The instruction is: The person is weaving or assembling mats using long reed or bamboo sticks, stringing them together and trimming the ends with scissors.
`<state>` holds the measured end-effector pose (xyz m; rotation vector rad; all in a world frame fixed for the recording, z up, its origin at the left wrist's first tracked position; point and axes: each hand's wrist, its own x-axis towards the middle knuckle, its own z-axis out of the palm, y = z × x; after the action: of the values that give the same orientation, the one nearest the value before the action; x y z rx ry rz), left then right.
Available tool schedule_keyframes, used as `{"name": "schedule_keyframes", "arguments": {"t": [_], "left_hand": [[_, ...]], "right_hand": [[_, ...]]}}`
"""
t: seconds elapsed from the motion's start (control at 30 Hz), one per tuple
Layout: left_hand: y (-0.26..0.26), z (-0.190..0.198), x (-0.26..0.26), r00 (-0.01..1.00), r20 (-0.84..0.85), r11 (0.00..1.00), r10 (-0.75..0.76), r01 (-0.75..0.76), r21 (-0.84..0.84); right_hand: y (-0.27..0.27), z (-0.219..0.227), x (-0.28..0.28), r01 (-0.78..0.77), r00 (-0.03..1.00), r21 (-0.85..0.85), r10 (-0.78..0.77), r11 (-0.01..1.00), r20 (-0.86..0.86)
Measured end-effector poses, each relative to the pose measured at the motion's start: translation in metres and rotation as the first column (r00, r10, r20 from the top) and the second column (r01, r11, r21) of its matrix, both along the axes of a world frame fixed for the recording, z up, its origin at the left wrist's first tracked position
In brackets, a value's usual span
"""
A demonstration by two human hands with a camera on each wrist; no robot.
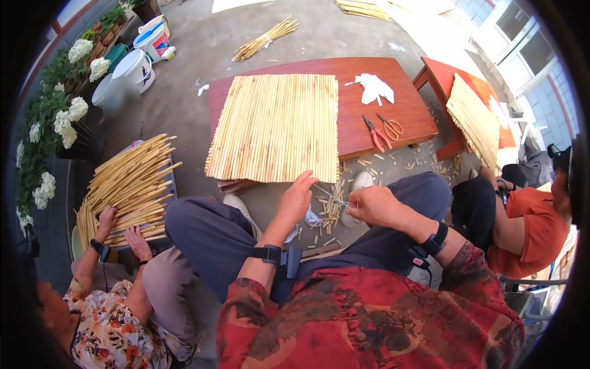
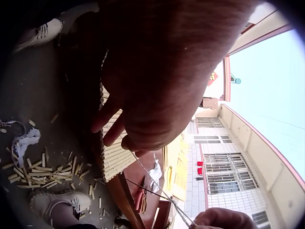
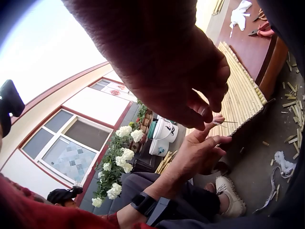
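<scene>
A mat of straight pale reed stalks (image 1: 276,123), bound along its edges, lies on a low red-brown table (image 1: 378,132) and overhangs its near side. Just below the mat's near edge, my left hand (image 1: 297,198) pinches a thin pale string (image 2: 162,192) between thumb and fingertip. To the right, my right hand (image 1: 376,206) grips the other part of the string, which runs taut between the two hands. In the right wrist view the fingertips of both hands come close together beside the mat's corner; the right palm is hidden there.
Red-handled pliers (image 1: 377,134), scissors (image 1: 391,128) and a white cloth (image 1: 372,88) lie on the table. Cut reed pieces (image 1: 332,212) litter the floor by my shoes. At left, a person handles loose reeds (image 1: 132,184); at right, another sits beside a second mat (image 1: 474,120).
</scene>
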<state>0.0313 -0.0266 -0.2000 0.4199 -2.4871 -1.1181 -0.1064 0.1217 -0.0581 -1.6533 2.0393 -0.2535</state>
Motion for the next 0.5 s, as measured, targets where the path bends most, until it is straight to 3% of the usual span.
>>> {"name": "schedule_keyframes", "arguments": {"t": [0.03,0.1,0.13,0.17,0.2,0.27,0.33,0.37,0.43,0.47,0.5], "left_hand": [[0.002,-0.006,-0.003,1.000,-0.004,1.000,-0.008,0.008,-0.004],[0.008,-0.013,-0.011,0.986,0.154,0.976,-0.063,0.029,0.217],[0.012,-0.004,-0.011,0.993,0.099,0.963,-0.062,0.034,0.269],[0.014,-0.001,-0.011,0.992,0.105,0.962,-0.071,0.041,0.269],[0.014,0.005,-0.011,0.998,0.023,0.981,-0.058,0.053,0.186],[0.014,0.020,-0.012,0.997,-0.059,0.994,-0.055,0.060,0.095],[0.019,0.058,-0.008,0.956,0.210,0.897,-0.204,0.097,0.432],[0.020,0.058,-0.007,0.954,0.214,0.898,-0.210,0.101,0.428],[0.025,0.059,-0.002,0.962,0.081,0.946,-0.262,0.239,0.217],[0.026,0.059,0.000,0.959,0.086,0.945,-0.270,0.247,0.216],[0.028,0.066,0.002,0.966,0.040,0.963,-0.256,0.252,0.097]], "right_hand": [[0.001,-0.004,0.000,0.008,1.000,-0.004,-0.008,1.000,-0.004],[-0.001,-0.013,-0.002,-0.084,0.996,-0.290,0.087,0.953,0.000],[-0.001,-0.021,-0.005,-0.073,0.997,-0.291,0.077,0.954,0.004],[-0.002,-0.030,-0.008,0.158,0.961,-0.161,-0.114,0.974,0.252],[-0.002,-0.034,-0.008,0.346,0.832,0.019,-0.316,0.938,0.455],[0.000,-0.037,-0.007,0.448,0.799,-0.026,-0.387,0.894,0.461],[0.001,-0.046,-0.008,0.553,0.764,-0.094,-0.459,0.828,0.455],[0.001,-0.056,-0.009,0.559,0.759,-0.095,-0.462,0.824,0.459],[-0.002,-0.066,-0.010,0.498,0.700,-0.104,-0.328,0.861,0.634],[-0.002,-0.071,-0.008,0.388,0.710,-0.060,-0.256,0.920,0.656],[-0.003,-0.073,-0.004,0.394,0.704,-0.060,-0.259,0.917,0.661]]}}
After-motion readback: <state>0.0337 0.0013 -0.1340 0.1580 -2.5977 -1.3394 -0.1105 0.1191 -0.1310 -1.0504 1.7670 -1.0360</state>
